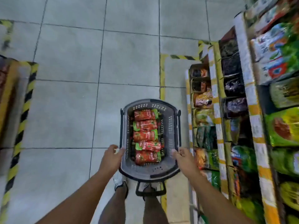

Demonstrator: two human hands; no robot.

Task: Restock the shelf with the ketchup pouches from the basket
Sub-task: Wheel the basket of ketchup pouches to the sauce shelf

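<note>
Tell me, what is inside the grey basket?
The basket holds red ketchup pouches with green ends, five visible in a row along its length. Whether more lie beneath them cannot be seen; the top pouches cover the bottom.

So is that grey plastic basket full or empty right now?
Loaded: the grey plastic basket holds a row of five red-and-green ketchup pouches lying along its middle. What lies beneath them cannot be told.

Dark grey plastic basket [173, 126], oval rim, perforated walls, held level above the tiled floor, handles folded down. Inside, five red ketchup pouches [145, 137] with green ends, lying flat in one row. Shelf [216, 110] just right of it, packed with bagged goods.
</note>
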